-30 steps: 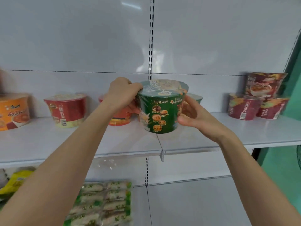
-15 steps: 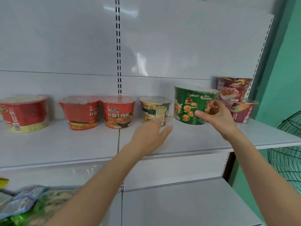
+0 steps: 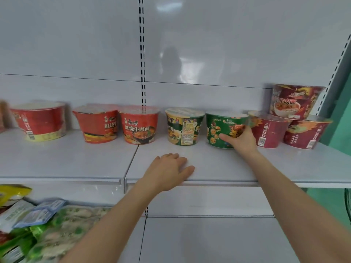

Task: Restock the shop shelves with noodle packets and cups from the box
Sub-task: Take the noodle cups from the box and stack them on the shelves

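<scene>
A green noodle cup [image 3: 218, 128] stands on the white shelf [image 3: 209, 168], between a yellow-green cup [image 3: 183, 127] on its left and dark red cups [image 3: 267, 130] on its right. My right hand [image 3: 240, 138] grips the green cup's front right side, thumb across the label. My left hand [image 3: 170, 170] rests flat on the shelf's front edge, fingers spread, holding nothing. Three red cups [image 3: 138, 125] line the shelf further left.
A third dark red cup [image 3: 292, 101] is stacked on the two at the right end. Noodle packets [image 3: 38, 226] lie on the lower shelf at bottom left. A green wall and part of a fan [image 3: 347, 204] are beyond the shelf's right end.
The green cup went from both hands in mid-air to standing on the shelf. My left hand let go and dropped to the shelf edge. My right hand still grips the cup.
</scene>
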A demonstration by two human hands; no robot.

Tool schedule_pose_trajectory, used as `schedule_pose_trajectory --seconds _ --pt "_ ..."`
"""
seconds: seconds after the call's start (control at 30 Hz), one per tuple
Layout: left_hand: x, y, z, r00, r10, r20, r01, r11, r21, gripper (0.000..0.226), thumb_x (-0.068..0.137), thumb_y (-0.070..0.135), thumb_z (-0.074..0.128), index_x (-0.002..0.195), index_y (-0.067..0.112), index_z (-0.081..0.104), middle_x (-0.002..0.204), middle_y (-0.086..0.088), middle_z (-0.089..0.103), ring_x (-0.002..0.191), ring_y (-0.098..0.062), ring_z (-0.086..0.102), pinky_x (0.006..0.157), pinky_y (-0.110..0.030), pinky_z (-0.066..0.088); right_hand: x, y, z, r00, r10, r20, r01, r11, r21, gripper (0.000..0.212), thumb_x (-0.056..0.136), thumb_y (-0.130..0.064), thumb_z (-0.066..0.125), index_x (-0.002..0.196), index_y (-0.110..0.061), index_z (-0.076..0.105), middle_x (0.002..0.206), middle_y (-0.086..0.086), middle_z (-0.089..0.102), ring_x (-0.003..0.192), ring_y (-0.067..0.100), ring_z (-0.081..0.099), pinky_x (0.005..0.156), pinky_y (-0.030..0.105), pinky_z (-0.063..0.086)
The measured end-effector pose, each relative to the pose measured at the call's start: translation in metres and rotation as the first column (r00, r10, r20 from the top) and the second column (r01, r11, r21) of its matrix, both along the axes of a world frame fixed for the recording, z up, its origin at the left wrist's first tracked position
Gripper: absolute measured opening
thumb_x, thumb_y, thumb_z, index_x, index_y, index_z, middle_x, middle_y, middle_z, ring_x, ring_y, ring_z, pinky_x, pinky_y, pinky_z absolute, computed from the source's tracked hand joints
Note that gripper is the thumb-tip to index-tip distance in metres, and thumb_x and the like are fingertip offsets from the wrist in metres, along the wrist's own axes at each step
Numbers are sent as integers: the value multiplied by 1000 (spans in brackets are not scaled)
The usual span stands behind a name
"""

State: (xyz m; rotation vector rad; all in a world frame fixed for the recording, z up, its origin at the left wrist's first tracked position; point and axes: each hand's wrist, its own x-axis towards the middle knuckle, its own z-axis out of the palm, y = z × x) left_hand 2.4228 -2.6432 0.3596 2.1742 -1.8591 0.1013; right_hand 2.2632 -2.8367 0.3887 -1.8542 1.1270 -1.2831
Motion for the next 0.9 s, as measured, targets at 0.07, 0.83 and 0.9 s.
schedule_pose_trajectory --seconds 0.07,0.83,0.9 --pt "0 0 -1 1000 5 -1 -5 1000 -8 51 94 53 30 125 18 51 122 -2 54 117 -21 46 99 -40 37 5 -7 -1 1000 1 -30 0 1000 23 83 66 -25 82 131 -3 36 131 11 54 119 26 53 94 29 40" --pt "-7 18 -2 970 -46 237 130 927 -353 39 98 37 30 71 13 45 77 -8 61 75 -28 55 63 -29 26 9 49 16 887 -15 -462 -21 997 -74 29 90 -25 55 95 2 61 89 15 60 87 30 56 65 29 38" --pt "-3 40 -1 962 -62 266 162 913 -374 43 95 40 26 66 15 46 66 -6 57 66 -28 55 61 -28 26 27 74 20 863 8 -505 -87 987 -134 26 90 -25 53 74 -5 56 81 11 53 79 25 49 59 29 30"
